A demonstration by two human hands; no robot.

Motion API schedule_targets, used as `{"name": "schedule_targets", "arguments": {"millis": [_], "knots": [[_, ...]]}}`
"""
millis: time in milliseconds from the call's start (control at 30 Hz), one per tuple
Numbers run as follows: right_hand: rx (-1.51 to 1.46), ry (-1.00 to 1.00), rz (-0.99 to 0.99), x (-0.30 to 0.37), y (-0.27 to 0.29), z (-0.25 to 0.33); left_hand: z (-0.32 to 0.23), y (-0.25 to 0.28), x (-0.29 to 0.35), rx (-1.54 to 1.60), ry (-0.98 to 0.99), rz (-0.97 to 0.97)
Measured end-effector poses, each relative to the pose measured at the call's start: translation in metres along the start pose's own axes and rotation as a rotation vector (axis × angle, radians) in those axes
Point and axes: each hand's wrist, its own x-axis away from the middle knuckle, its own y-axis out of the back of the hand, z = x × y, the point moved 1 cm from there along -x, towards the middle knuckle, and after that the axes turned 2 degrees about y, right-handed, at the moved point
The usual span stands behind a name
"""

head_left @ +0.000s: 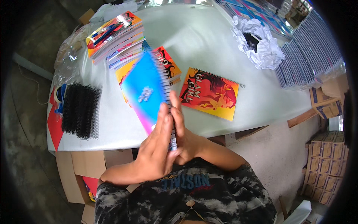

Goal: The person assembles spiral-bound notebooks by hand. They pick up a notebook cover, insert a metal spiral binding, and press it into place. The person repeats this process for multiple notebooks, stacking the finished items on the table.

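Note:
Between my two palms a spiral notebook (143, 91) with a blue and pink cover stands tilted on edge, partly blurred. My left hand (154, 143) presses along the lower part of its coil from the left, fingers together. From the right, my right hand (183, 134) presses against the same coil edge. Behind the notebook lies a pile of red and yellow covers (169, 65), partly hidden by it. To the right of my hands, a spiral notebook with a red and yellow cover (210, 93) lies flat, its coil along the far edge.
At the far left, a stack of notebooks (115, 35) carries pens on top. Black binding coils (81, 111) lie at the table's left, beside a tape dispenser (59, 98). Crumpled white paper (257, 44) holds something black. Bound notebooks (313, 50) fill the right side; cartons (326, 160) stand below.

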Motion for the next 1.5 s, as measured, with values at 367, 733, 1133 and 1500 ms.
{"name": "schedule_targets", "arguments": {"millis": [367, 733, 1133, 1500], "knots": [[-0.143, -0.866, 0.035, -0.043, 0.071, 0.010, 0.062, 0.002, -0.039, 0.944, 0.566, -0.131], [0.488, -0.575, -0.096, -0.021, 0.054, 0.019, 0.075, 0.000, -0.064, 0.812, 0.415, 0.127], [0.988, -0.840, -0.478, 0.103, 0.123, 0.019, 0.109, -0.083, -0.057, 0.011, 0.593, 0.137], [1.248, -0.842, -0.334, 0.118, 0.137, 0.001, 0.123, -0.111, -0.057, -0.172, 0.268, 0.145]]}}
